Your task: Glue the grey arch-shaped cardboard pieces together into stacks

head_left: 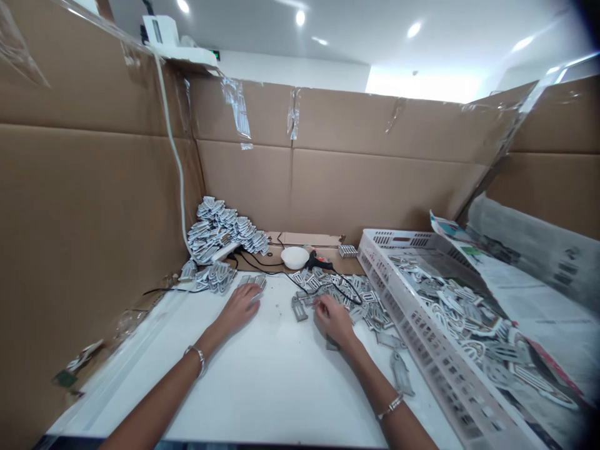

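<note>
Cardboard-walled bench (262, 375): left hand (241, 307) laid on grey part (255, 282), fingers stretched flat; right hand (334, 320) set among parts pile (368, 301), finger state cannot be told.

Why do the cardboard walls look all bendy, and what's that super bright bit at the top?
Head view: the wide lens bows the cardboard walls and stretches the edges; the bright patch is light washed out above the cardboard; ceiling lights glare; the newspaper at the right edge looks smeared; the left hand and right hand look fairly sharp.
</note>
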Demonstrator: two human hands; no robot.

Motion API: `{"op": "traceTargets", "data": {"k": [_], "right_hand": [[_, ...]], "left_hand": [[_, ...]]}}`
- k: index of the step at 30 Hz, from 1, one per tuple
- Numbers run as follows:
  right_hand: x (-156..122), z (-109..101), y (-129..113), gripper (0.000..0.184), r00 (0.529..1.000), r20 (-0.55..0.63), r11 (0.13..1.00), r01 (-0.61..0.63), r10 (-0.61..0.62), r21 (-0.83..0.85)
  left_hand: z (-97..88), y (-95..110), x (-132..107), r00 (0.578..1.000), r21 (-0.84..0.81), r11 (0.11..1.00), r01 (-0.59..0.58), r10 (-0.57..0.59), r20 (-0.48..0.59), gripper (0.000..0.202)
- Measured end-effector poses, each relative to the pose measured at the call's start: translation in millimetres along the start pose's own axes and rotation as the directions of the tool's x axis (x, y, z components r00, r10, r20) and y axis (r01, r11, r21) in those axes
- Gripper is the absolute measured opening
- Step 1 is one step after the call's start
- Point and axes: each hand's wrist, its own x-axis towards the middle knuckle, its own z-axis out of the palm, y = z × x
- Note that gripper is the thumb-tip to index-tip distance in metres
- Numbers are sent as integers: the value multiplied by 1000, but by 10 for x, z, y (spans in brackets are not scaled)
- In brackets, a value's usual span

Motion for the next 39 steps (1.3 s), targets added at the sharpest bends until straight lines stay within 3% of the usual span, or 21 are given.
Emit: {"op": "traceTargets", "data": {"k": [5, 11, 17, 21, 24, 32, 39], "right_hand": [[-67, 67, -227, 25, 968, 176, 969, 204, -178, -139], [-119, 90, -301, 34, 929, 305, 967, 242, -208, -78], [-152, 51, -392, 41, 887, 388, 962, 273, -252, 1], [-147, 30, -414, 42, 867, 417, 957, 288, -272, 25], [-144, 21, -417, 43, 861, 427, 956, 290, -277, 37], [-149, 28, -431, 42, 866, 415, 957, 288, -279, 43], [-163, 43, -409, 40, 875, 392, 958, 274, -282, 78]], "left_hand": [[-10, -13, -6, 1000, -16, 1000, -6, 6, 15, 33], [-10, -36, 0, 1000, -28, 1000, -8, 7, -11, 32], [26, -69, -9, 986, 26, 989, 143, -140, -96, 44], [79, -101, -36, 966, 33, 966, 257, -256, -44, 54], [107, -112, -55, 960, -4, 960, 280, -280, -4, 55], [71, -118, -27, 939, -155, 947, 280, -304, -160, 43], [46, -137, 85, 930, -143, 942, 304, -326, -168, 25]]}}
